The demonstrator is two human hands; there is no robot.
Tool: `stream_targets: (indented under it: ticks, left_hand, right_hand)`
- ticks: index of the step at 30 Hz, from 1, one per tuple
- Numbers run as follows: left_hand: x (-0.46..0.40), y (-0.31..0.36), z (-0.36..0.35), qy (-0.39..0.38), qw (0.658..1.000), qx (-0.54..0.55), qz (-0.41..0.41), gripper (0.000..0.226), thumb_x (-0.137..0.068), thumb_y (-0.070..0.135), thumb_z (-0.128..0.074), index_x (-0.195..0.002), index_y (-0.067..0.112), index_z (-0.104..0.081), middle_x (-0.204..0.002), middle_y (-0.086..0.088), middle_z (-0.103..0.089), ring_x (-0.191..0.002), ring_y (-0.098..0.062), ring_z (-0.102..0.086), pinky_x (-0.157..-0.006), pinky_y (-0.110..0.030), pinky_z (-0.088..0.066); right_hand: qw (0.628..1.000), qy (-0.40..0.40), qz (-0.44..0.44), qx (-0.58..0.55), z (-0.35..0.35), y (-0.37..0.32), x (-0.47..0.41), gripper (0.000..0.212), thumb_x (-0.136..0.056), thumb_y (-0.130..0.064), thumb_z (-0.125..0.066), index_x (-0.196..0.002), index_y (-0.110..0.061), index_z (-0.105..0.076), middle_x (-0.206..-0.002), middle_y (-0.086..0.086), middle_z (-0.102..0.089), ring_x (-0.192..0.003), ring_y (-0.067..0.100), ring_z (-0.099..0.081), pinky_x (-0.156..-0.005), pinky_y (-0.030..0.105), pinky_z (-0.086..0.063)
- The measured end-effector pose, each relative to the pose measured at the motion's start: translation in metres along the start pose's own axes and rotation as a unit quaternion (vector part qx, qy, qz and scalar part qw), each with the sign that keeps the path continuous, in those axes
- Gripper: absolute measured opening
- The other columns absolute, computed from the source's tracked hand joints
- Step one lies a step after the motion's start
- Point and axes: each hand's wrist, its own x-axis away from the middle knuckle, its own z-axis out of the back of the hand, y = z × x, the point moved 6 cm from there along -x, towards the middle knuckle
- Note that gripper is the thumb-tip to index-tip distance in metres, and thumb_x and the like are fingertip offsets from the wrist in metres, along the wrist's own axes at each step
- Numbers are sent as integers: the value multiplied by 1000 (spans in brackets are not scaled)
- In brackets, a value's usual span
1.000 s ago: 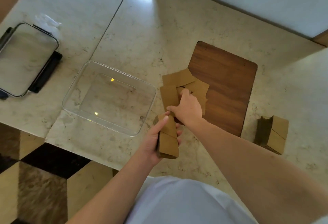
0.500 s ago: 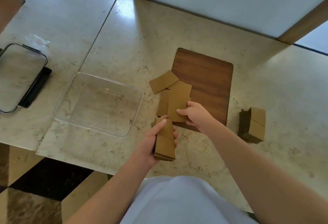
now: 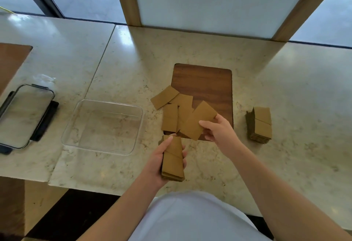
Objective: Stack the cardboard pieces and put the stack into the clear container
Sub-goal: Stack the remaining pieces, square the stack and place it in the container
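Note:
My left hand (image 3: 159,159) grips a small stack of brown cardboard pieces (image 3: 173,161) above the marble counter's front part. My right hand (image 3: 219,131) pinches one tilted cardboard piece (image 3: 198,119) by its lower right edge, lifted over the loose pieces. Three loose cardboard pieces (image 3: 170,117) lie overlapping at the left edge of the wooden board (image 3: 203,80). The clear container (image 3: 85,111) stands empty to the left of my left hand.
A second, taller cardboard stack (image 3: 261,124) stands on the counter to the right of the board. The container's lid (image 3: 22,115) with black clips lies at far left. A crumpled clear wrapper (image 3: 44,78) lies behind it. The counter's front edge is near my body.
My right hand has picked one piece out of the loose pile and drawn it back to the right. The left hand still holds its stack. The camera has tilted upward.

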Motion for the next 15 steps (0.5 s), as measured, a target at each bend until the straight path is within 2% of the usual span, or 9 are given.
stream_targets:
  ticks: [2,4,5,7,8,10,12,15]
  left_hand:
    - [3,1,-3,-9,1000,-2,-11,61,-88,37,-77,-141,13,-59,-99,-16,-69,-79,-28,-69,-65,-39,-60]
    - [4,3,-9,-13,999,-10,-36,54,-85,37,-76,-131,12,-64,-96,-14,-69,-80,-27,-68,-66,-39,-60]
    - [3,4,-13,-10,999,-15,-51,52,-83,36,-76,-128,13,-64,-97,-14,-70,-80,-26,-68,-66,-39,-60]
    - [0,9,-20,0,996,-32,-87,58,-82,33,-78,-135,15,-62,-106,-15,-72,-85,-27,-70,-71,-41,-61]
    - [-2,12,-23,4,993,-50,-108,62,-82,31,-79,-139,17,-60,-112,-16,-73,-90,-28,-70,-78,-44,-61]
    - [-4,18,-28,17,985,-85,-147,63,-80,30,-81,-139,19,-60,-113,-15,-73,-96,-30,-71,-88,-50,-59]
    - [-5,22,-30,25,979,-107,-172,60,-77,32,-86,-132,24,-61,-99,-15,-72,-82,-30,-72,-77,-49,-62]
    - [-4,27,-32,30,971,-133,-197,63,-74,30,-91,-129,27,-61,-86,-15,-67,-61,-26,-66,-60,-38,-59]
  right_hand:
    - [998,-8,-7,-59,0,1,7,27,-93,-4,-70,-116,-18,-63,-112,8,-73,-96,24,-75,-79,33,-62]
    - [987,23,-23,-155,-2,5,18,20,-95,2,-64,-113,-8,-62,-109,14,-72,-95,27,-75,-78,34,-64]
    - [974,39,-39,-219,-5,10,23,17,-97,1,-61,-113,-6,-61,-109,16,-71,-95,28,-75,-77,35,-65]
    - [940,51,-85,-325,-17,21,36,14,-104,-9,-53,-116,-5,-59,-111,19,-71,-96,31,-74,-72,38,-65]
    - [934,49,-111,-335,-25,28,43,18,-106,-15,-49,-115,-4,-60,-109,19,-72,-93,30,-74,-69,39,-63]
    - [944,39,-163,-285,-38,42,53,30,-106,-23,-44,-99,-3,-65,-87,12,-73,-73,22,-68,-59,32,-53]
    - [953,9,-202,-224,-48,53,60,36,-102,-26,-43,-77,-9,-63,-63,2,-58,-53,14,-49,-47,24,-36]
    - [953,-57,-234,-184,-50,56,66,40,-101,-29,-45,-67,-14,-58,-57,-3,-45,-41,9,-35,-35,18,-23]
